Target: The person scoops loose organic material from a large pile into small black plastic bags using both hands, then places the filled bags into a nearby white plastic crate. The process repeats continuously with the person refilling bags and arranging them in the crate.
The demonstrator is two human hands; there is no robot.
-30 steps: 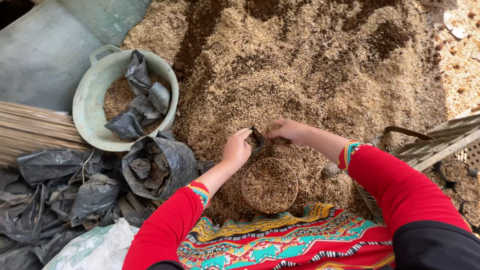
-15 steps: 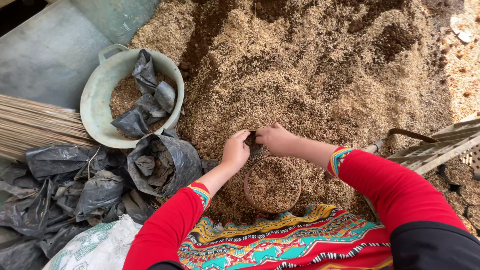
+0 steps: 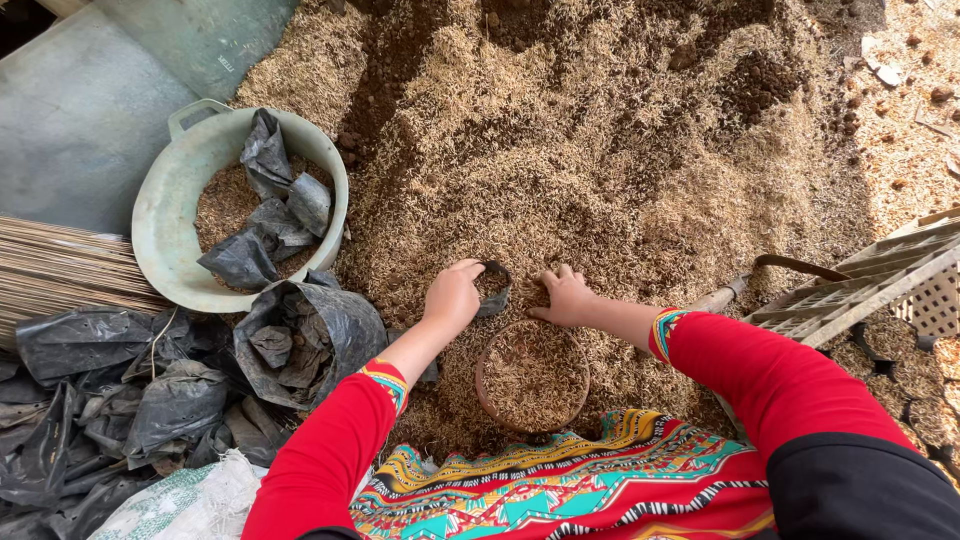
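Observation:
My left hand (image 3: 452, 298) grips the rim of a small black plastic bag (image 3: 492, 287) held open on a big heap of husk and soil mix (image 3: 600, 170). My right hand (image 3: 566, 296) lies flat on the mix just right of the bag, fingers spread and touching the husks. Right below both hands, a round brown pot (image 3: 532, 376) sits full of the same mix, close to my patterned skirt (image 3: 560, 485). Both sleeves are red.
A pale green basin (image 3: 175, 215) at the left holds mix and black bags. More crumpled black bags (image 3: 130, 400) lie at lower left, with a white sack (image 3: 185, 500). A bundle of thin sticks (image 3: 60, 265) lies left. A plastic crate (image 3: 880, 290) and a curved handle (image 3: 790, 265) are right.
My right hand has moved off the bag's opening and a little right onto the mix. My left hand stays on the bag. The view has shifted slightly.

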